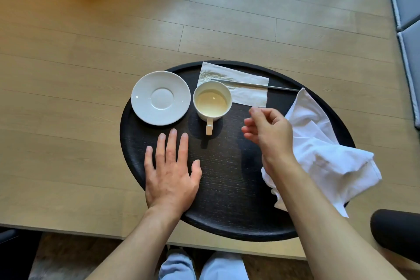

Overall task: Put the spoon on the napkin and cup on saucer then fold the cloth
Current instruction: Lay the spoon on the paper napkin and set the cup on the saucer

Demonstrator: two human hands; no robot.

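Note:
A thin metal spoon [256, 85] lies across the white paper napkin [247, 92] at the back of the round black tray [227, 188]. In front of the napkin stands a white cup [212, 101] of pale liquid, handle toward me, directly on the tray. The empty white saucer [160, 98] sits to its left, apart from it. A crumpled white cloth [322, 150] lies on the tray's right side, partly over the rim. My left hand [171, 170] rests flat on the tray, fingers apart. My right hand [270, 129] hovers right of the cup, fingers loosely curled, holding nothing.
The tray sits on a light wooden table [68, 98] near its front edge. Grey cushions [406, 7] line the far right. A dark rounded armrest [395, 232] is at the lower right. My knees in light trousers [204, 266] show below the table edge.

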